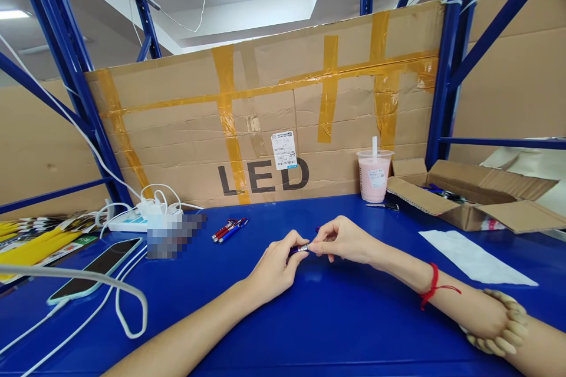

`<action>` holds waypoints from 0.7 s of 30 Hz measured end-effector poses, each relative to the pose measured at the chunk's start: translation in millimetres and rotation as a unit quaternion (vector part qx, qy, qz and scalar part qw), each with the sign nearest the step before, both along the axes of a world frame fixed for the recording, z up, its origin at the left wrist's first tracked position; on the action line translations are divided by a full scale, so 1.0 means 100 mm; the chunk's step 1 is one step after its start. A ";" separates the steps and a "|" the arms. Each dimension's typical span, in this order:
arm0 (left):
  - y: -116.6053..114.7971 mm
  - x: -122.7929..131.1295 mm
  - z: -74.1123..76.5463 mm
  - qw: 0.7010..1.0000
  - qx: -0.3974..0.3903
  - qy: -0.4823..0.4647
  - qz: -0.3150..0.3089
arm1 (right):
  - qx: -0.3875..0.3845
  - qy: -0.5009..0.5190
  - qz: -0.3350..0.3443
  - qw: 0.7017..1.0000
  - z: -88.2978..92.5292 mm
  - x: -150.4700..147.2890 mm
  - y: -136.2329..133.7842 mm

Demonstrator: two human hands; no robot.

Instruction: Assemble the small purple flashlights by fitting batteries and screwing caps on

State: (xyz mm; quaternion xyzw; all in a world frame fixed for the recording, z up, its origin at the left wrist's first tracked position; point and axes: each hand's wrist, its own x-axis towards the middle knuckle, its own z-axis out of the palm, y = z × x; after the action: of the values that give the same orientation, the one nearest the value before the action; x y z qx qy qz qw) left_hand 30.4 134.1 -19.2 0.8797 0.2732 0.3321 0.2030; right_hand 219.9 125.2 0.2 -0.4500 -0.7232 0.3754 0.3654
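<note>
Near the middle of the blue tabletop, my two hands meet over a small pen part. My left hand (275, 262) is closed, thumb and fingers pinching a dark blue pen barrel (301, 248) with a silver band. The fingertips of my right hand (342, 241) are pressed together at the silver end of that barrel. A small dark blue-purple piece (317, 229) shows beside the right index finger; the rest of it is hidden in the hand. Left of my hands lie several red and blue pens (230, 230) in a small group.
At the right stands an open cardboard box (464, 215) with pens inside, beside a pink drink cup (374, 179) and a dark pen (382, 207). A white paper sheet (475, 258) lies nearer. Leftward are a phone (95, 271), white cables, a power strip (128, 221) and yellow-packed items (38, 247).
</note>
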 end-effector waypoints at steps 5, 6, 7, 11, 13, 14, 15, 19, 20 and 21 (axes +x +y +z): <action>-0.01 0.01 0.01 1.000 0.010 0.006 0.017 | 0.001 0.006 -0.005 1.000 0.00 -0.02 -0.01; -0.02 0.01 0.01 1.000 0.012 0.007 0.019 | 0.000 0.005 -0.007 1.000 0.01 -0.02 -0.01; -0.02 0.01 0.01 1.000 0.012 0.007 0.021 | 0.000 0.003 -0.010 1.000 0.01 -0.02 -0.02; -0.01 0.02 0.00 0.999 0.018 -0.007 0.032 | -0.007 -0.007 -0.027 1.000 0.04 -0.04 -0.03; 0.00 0.03 0.00 0.999 0.022 -0.013 0.039 | -0.016 -0.014 -0.038 0.999 0.05 -0.05 -0.04; 0.00 0.03 0.00 0.999 0.024 -0.015 0.043 | -0.020 -0.014 -0.042 0.999 0.05 -0.05 -0.04; 0.01 0.03 0.01 0.999 0.024 -0.018 0.043 | -0.024 -0.013 -0.045 0.999 0.05 -0.05 -0.04; 0.01 0.03 0.04 0.999 0.004 -0.032 0.016 | -0.037 -0.001 -0.050 0.998 0.06 -0.07 -0.04; 0.01 0.04 0.05 0.999 -0.005 -0.038 0.012 | -0.038 0.001 -0.053 0.998 0.06 -0.07 -0.04; 0.01 0.05 0.06 0.999 -0.014 -0.047 0.013 | -0.035 0.004 -0.055 0.998 0.06 -0.08 -0.04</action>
State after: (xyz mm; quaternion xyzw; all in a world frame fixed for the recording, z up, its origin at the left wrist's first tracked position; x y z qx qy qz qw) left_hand 35.0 134.9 -13.4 0.8564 0.2796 0.3723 0.2232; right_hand 211.9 121.5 6.2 -0.4999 -0.6826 0.3815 0.3722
